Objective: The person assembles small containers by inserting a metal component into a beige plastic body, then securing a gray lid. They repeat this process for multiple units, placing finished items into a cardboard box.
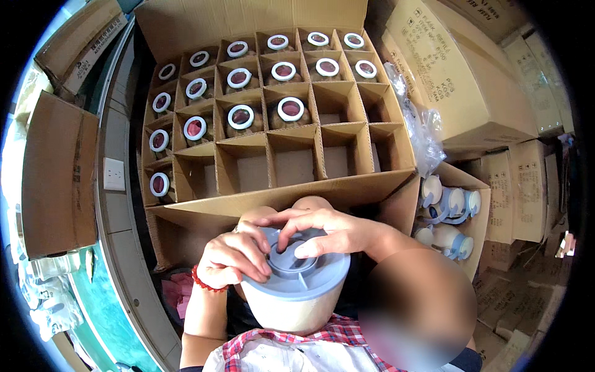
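Note:
A cream vacuum flask body (291,308) rests in my lap with its blue-grey round base (316,279) facing up. Curled fingers of my left hand (232,257), with a red bead bracelet at the wrist, press on the left side of the raised ring in the middle of that base. From the right, my right hand (328,229) reaches over it, thumb and forefinger bent at the ring's centre, which they partly cover. The lower side of the flask is hidden from view.
Before my knees stands an open divided carton (279,192) holding several glass flask liners (240,116) with white rings; its nearer cells are bare. At right, finished flasks (452,204) fill another box beside clear plastic bags (421,136). Large cartons (458,74) are stacked behind.

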Motion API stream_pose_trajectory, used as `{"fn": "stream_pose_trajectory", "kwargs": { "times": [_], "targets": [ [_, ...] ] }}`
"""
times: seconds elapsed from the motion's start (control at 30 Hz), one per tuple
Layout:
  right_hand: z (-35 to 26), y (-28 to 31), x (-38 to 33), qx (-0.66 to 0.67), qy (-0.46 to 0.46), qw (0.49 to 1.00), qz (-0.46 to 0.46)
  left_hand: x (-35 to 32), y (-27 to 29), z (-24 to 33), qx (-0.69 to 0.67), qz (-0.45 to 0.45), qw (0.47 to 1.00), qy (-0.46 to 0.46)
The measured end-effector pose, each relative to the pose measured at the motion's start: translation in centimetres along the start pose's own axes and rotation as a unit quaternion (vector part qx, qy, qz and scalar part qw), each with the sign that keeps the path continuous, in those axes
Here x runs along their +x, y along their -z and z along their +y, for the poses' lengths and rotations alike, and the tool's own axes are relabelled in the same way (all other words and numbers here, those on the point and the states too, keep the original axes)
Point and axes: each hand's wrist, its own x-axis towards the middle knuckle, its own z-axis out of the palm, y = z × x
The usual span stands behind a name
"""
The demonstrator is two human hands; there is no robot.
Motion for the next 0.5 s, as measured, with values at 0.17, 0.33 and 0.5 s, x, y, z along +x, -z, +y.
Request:
{"fn": "stream_pose_trajectory", "kwargs": {
  "times": [0.17,0.33,0.5],
  "targets": [
    [-1.4,0.7,0.1,-0.137,-0.037,0.989,-0.033,0.4,-1.5,1.3,0.019,0.059,0.997,0.037],
    [-5.6,0.1,0.3,-0.365,-0.117,0.922,-0.059,0.4,-4.3,4.4,0.177,0.092,0.978,0.062],
    [-6.6,-3.3,1.1,-0.498,-0.19,0.846,0.002,1.1,-8.7,7.1,0.459,0.063,0.886,-0.015]
  ]
}}
